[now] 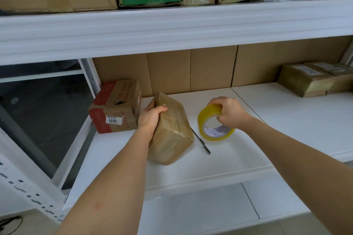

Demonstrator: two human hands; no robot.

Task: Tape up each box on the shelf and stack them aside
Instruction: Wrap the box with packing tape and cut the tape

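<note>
A plain brown cardboard box [172, 131] sits on the white shelf [238, 150], its top seam showing tape. My left hand [150, 116] grips the box's upper left edge, thumb on top. To its right, my right hand [230, 113] grips a roll of yellow-tinted clear tape [213, 124] standing on edge on the shelf. A red-and-brown box [116, 107] with a white barcode label stands just left of the gripped box.
A slim metal utility knife [201, 142] lies on the shelf between box and tape. Taped brown parcels [313, 79] sit stacked at the far right. The upper shelf [172, 28] overhangs, loaded with cartons. A white rack post [89, 80] stands at the left.
</note>
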